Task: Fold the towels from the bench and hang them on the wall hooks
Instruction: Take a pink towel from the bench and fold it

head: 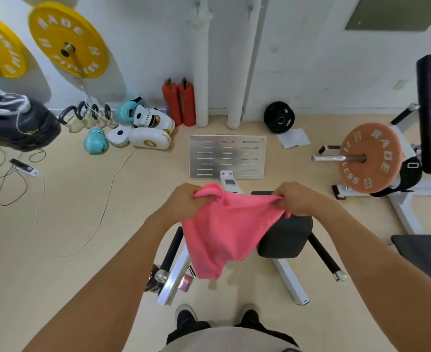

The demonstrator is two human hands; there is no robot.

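Observation:
A pink towel (222, 232) hangs in the air in front of me, spread between both hands. My left hand (184, 201) grips its upper left corner and my right hand (295, 198) grips its upper right corner. Its lower end droops to a point over the machine's white frame. Behind the towel is the black padded seat (285, 237) of a bench machine. High on the wall a white towel (199, 19) hangs from a hook, and a second hook (250, 8) to its right is bare.
A metal footplate (227, 156) stands ahead, with two red extinguishers (180, 102), boxing gloves (95, 139) and kettlebells by the wall. Cables (11, 179) trail on the left floor. An orange weight plate (369, 158) on a machine and a black bench (425, 255) are at the right.

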